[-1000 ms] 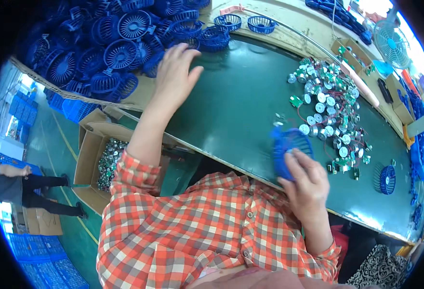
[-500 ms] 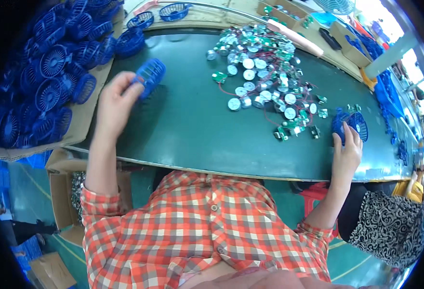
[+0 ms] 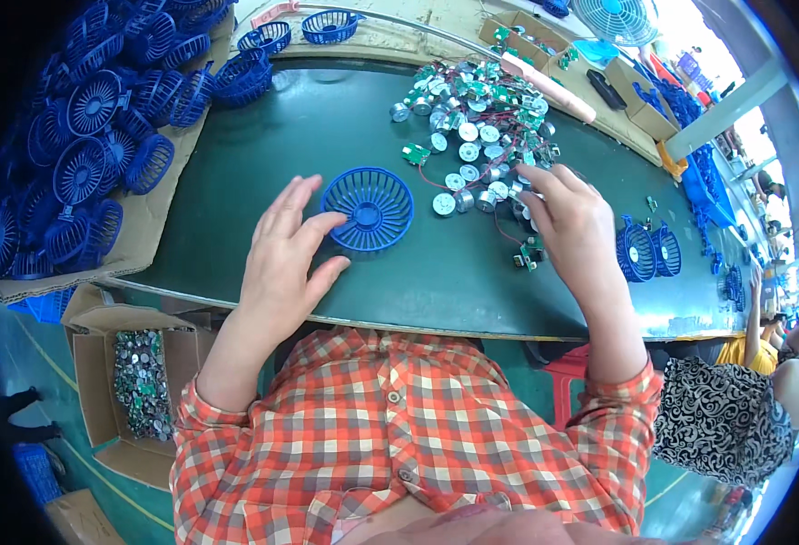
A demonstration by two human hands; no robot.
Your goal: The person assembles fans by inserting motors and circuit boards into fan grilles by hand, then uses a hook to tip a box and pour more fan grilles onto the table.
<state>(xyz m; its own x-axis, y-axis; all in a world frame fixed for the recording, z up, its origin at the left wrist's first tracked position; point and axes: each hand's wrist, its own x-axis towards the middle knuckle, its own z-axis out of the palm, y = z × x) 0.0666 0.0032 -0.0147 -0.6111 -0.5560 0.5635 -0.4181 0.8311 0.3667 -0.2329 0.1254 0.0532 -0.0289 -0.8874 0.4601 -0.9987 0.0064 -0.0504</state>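
Round blue cover (image 3: 367,214) lies beside spread left fingers (image 3: 323,224); hold of right fingers (image 3: 549,184) unclear.

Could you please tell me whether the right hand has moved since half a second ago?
Yes, against the green tabletop, the right hand has moved left, from the two blue cages to the motor pile.

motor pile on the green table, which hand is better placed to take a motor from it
Probably the right hand: it is at the lower right edge of the motor pile. The left hand is farther off, at the round blue cage.
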